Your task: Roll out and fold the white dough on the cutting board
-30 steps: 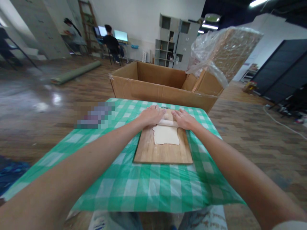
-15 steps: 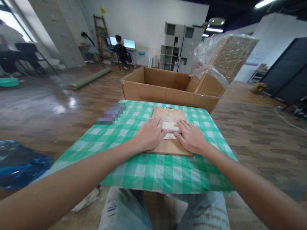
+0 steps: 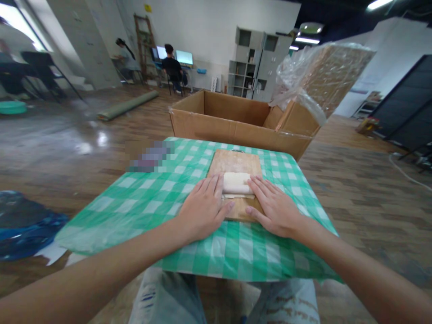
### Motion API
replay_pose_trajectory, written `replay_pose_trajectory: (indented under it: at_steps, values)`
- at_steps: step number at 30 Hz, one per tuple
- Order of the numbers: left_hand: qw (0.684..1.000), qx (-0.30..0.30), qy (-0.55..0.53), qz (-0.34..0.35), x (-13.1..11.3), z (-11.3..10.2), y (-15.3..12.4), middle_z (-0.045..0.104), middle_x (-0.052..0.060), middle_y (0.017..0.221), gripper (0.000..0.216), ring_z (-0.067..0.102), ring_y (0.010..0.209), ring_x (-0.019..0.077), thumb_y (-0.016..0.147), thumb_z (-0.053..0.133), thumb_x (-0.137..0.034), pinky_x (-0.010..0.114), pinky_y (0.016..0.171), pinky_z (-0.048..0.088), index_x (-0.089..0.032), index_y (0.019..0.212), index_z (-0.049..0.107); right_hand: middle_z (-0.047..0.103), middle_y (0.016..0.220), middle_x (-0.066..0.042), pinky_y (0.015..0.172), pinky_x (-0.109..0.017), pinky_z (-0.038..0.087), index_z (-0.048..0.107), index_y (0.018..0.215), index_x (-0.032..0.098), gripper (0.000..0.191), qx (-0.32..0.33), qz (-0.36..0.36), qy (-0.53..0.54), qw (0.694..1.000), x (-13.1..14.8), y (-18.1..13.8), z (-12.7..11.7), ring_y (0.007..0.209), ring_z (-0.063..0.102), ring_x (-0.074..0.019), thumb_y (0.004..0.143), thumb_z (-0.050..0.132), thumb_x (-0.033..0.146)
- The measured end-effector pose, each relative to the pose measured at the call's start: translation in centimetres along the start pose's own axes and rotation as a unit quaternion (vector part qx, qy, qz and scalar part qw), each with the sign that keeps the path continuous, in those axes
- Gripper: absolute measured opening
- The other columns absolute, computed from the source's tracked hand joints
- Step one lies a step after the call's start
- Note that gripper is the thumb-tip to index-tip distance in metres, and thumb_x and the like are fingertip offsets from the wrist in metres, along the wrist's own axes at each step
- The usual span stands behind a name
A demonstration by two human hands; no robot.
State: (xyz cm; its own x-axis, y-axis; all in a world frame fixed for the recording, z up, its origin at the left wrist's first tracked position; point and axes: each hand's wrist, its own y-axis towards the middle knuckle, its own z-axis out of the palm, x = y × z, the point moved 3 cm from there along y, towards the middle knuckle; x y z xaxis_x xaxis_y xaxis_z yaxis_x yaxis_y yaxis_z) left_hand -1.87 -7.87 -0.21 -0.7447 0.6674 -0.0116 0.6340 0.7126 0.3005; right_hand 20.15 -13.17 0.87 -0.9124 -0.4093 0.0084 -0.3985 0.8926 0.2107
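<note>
Both left hand point(image 3: 204, 207) and right hand point(image 3: 278, 207) lie open on the rolling pin point(image 3: 236, 189), apart, presumably for even pressure. Board point(image 3: 238, 162) supports dough point(image 3: 238, 196).

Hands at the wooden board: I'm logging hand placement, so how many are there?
2: the left hand by the rolling pin's left end, the right hand by its right end. None seems hidden there.

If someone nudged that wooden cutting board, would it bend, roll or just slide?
The wooden cutting board would probably stay stiff, since it looks like a solid flat slab. It would likely slide rather than roll, as it lies flat. The checkered tablecloth might bunch along with it, looking thin and wrinkled near the front edge.
</note>
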Motion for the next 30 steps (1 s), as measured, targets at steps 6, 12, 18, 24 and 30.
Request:
replay_pose_trajectory:
  at_steps: [6, 12, 18, 24, 30]
  values:
    - [0.998, 0.051, -0.015, -0.029, 2.2, 0.8, 5.1, 0.044, 0.021, 0.163, 0.079, 0.047, 0.148, 0.0341, 0.108, 0.014, -0.059, 0.046, 0.118, 0.038, -0.005, 0.157, 0.043, 0.04, 0.165, -0.021, 0.128, -0.052, 0.026, 0.042, 0.159, 0.004, 0.084, 0.019, 0.025, 0.019, 0.999, -3.1, 4.9, 0.9, 0.157, 0.03, -0.0342, 0.107, 0.019, 0.066]
    - [0.993, 0.089, -0.037, -0.065, 5.3, 2.4, 9.4, 0.025, 0.013, 0.173, 0.079, 0.044, 0.151, 0.0321, 0.106, 0.005, -0.062, 0.045, 0.116, 0.041, -0.015, 0.163, 0.035, 0.059, 0.153, -0.013, 0.126, -0.055, 0.028, 0.061, 0.145, 0.017, 0.065, 0.009, -0.034, 0.0, 0.999, -6.6, 9.7, 2.7, 0.151, 0.042, -0.0332, 0.111, 0.017, 0.05]
    - [0.984, 0.125, -0.079, -0.097, 7.8, 4.2, 13.5, 0.028, 0.016, 0.172, 0.089, 0.03, 0.158, 0.0329, 0.102, 0.001, -0.07, 0.051, 0.125, 0.029, -0.012, 0.166, 0.025, 0.066, 0.143, -0.015, 0.12, -0.06, 0.031, 0.06, 0.143, 0.019, 0.049, 0.015, -0.042, -0.075, 0.996, -8.9, 12.9, 4.1, 0.137, 0.056, -0.0345, 0.111, 0.026, 0.034]
    - [0.994, 0.08, -0.038, -0.061, 7.0, 4.1, 12.4, 0.037, 0.017, 0.168, 0.079, 0.04, 0.153, 0.0335, 0.106, 0.006, -0.062, 0.05, 0.119, 0.036, -0.015, 0.157, 0.043, 0.062, 0.147, -0.017, 0.122, -0.059, 0.031, 0.06, 0.141, 0.014, 0.05, -0.019, -0.05, -0.105, 0.993, -7.8, 11.1, 3.8, 0.144, 0.05, -0.0333, 0.111, 0.023, 0.028]
    - [0.999, 0.026, -0.017, -0.031, 4.9, 2.2, 8.7, 0.048, 0.017, 0.16, 0.076, 0.06, 0.133, 0.0342, 0.107, 0.011, -0.062, 0.046, 0.105, 0.048, -0.015, 0.148, 0.054, 0.052, 0.156, -0.023, 0.125, -0.053, 0.031, 0.053, 0.148, 0.003, 0.071, -0.015, 0.034, -0.022, 0.999, -4.5, 7.1, 2.4, 0.153, 0.039, -0.0336, 0.112, 0.011, 0.046]
